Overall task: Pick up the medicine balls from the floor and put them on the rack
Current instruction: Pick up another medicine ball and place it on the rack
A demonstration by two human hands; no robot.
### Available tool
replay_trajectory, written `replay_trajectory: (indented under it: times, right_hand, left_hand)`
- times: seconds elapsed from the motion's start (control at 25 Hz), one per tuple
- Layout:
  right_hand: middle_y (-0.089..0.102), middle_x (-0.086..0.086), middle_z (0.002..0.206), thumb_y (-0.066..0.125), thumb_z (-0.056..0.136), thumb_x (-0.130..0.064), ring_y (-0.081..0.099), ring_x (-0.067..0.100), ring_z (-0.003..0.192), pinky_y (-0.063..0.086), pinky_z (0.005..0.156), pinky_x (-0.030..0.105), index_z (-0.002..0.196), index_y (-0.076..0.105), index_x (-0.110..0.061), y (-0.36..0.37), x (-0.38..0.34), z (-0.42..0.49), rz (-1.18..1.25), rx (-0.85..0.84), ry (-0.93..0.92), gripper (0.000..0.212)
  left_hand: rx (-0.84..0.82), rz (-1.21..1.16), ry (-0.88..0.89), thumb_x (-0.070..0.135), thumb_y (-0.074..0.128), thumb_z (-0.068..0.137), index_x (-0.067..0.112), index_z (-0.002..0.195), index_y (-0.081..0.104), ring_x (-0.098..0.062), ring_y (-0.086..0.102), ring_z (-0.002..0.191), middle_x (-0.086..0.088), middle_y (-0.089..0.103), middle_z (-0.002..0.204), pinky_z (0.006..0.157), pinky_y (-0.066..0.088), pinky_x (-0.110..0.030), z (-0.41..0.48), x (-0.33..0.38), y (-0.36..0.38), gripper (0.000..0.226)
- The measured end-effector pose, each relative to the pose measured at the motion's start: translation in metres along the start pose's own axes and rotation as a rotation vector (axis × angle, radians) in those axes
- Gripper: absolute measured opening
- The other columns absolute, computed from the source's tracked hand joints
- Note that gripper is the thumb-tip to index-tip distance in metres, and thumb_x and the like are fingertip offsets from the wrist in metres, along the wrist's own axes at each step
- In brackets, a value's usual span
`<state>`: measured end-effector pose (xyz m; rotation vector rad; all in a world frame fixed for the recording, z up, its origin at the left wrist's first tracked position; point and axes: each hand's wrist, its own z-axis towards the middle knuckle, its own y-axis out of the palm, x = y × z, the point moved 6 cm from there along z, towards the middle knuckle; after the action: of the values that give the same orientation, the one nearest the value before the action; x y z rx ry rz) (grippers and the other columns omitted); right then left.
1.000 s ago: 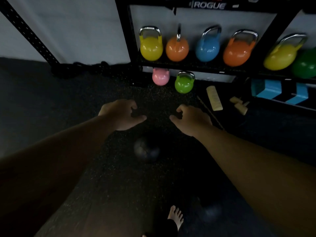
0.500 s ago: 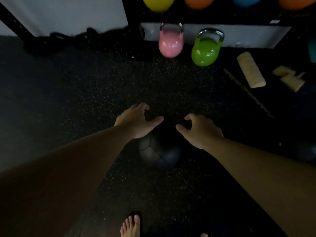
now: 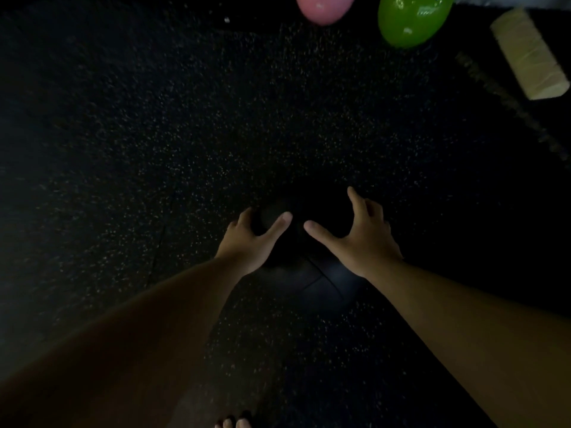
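Note:
A black medicine ball [image 3: 309, 279] lies on the dark speckled rubber floor [image 3: 154, 149] just in front of me. My left hand [image 3: 250, 242] presses against its left side with the fingers curled over the top. My right hand [image 3: 361, 242] holds its right side, fingers spread wide and the thumb pointing inward. The two thumbs almost meet over the ball. Much of the ball is lost in shadow under my hands. The rack is out of view.
A pink kettlebell [image 3: 324, 7] and a green kettlebell [image 3: 411, 20] stand at the top edge. To the upper right lie a pale block [image 3: 528, 57] and a thin dark ridged bar [image 3: 509, 103]. My bare toes [image 3: 234, 423] show at the bottom edge.
My head has dipped down and forward, so the rack has left the view. Both hands dropped from above the ball onto its sides.

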<state>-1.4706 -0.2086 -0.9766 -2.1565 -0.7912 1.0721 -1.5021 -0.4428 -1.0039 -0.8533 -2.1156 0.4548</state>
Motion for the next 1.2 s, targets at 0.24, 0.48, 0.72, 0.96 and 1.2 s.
replay_trajectory:
  times: [0.24, 0.48, 0.72, 0.96, 1.2]
  right_hand:
    - [0.018, -0.004, 0.167, 0.054, 0.047, -0.1, 0.026, 0.033, 0.148, 0.048, 0.101, 0.061, 0.158, 0.019, -0.047, -0.007, -0.002, 0.001, 0.146, 0.086, 0.048, 0.128]
    - [0.021, -0.006, 0.164, 0.063, 0.051, -0.094, 0.03, 0.03, 0.147, 0.05, 0.096, 0.049, 0.157, 0.022, -0.05, -0.093, -0.072, -0.022, 0.376, 0.244, -0.016, 0.122]
    - [0.021, -0.007, 0.164, 0.065, 0.054, -0.089, 0.027, 0.033, 0.149, 0.048, 0.103, 0.053, 0.158, 0.023, -0.048, -0.301, -0.233, -0.072, 0.494, 0.408, -0.187, 0.12]
    - [0.027, -0.001, 0.161, 0.066, 0.054, -0.089, 0.03, 0.033, 0.148, 0.039, 0.115, 0.054, 0.158, 0.025, -0.043, -0.55, -0.398, -0.172, 0.573, 0.641, -0.385, 0.121]
    - [0.031, 0.006, 0.16, 0.064, 0.058, -0.09, 0.033, 0.037, 0.147, 0.034, 0.116, 0.053, 0.158, 0.027, -0.04, -0.784, -0.498, -0.276, 0.61, 0.933, -0.561, 0.117]
  left_hand:
    - [0.019, -0.325, -0.141, 0.106, 0.056, 0.04, 0.032, 0.164, 0.033, -0.03, 0.06, 0.126, -0.007, 0.055, 0.155, 0.093, 0.049, -0.035, -0.003, 0.014, 0.012, 0.146]
    - [0.131, -0.22, 0.07, 0.103, 0.059, 0.044, 0.031, 0.163, 0.037, -0.031, 0.056, 0.137, -0.006, 0.055, 0.155, 0.111, 0.05, -0.051, -0.025, 0.121, -0.088, 0.141]
    - [0.236, -0.244, 0.291, 0.101, 0.06, 0.042, 0.03, 0.165, 0.034, -0.034, 0.051, 0.143, -0.009, 0.049, 0.161, 0.115, 0.047, -0.051, -0.113, 0.312, -0.275, 0.144]
    - [0.361, -0.275, 0.579, 0.104, 0.06, 0.04, 0.031, 0.158, 0.044, -0.034, 0.059, 0.134, -0.008, 0.056, 0.152, 0.107, 0.052, -0.047, -0.255, 0.528, -0.471, 0.14]
    - [0.424, -0.316, 0.882, 0.101, 0.063, 0.045, 0.034, 0.163, 0.036, -0.035, 0.056, 0.138, -0.006, 0.049, 0.159, 0.107, 0.053, -0.05, -0.412, 0.739, -0.6, 0.138]
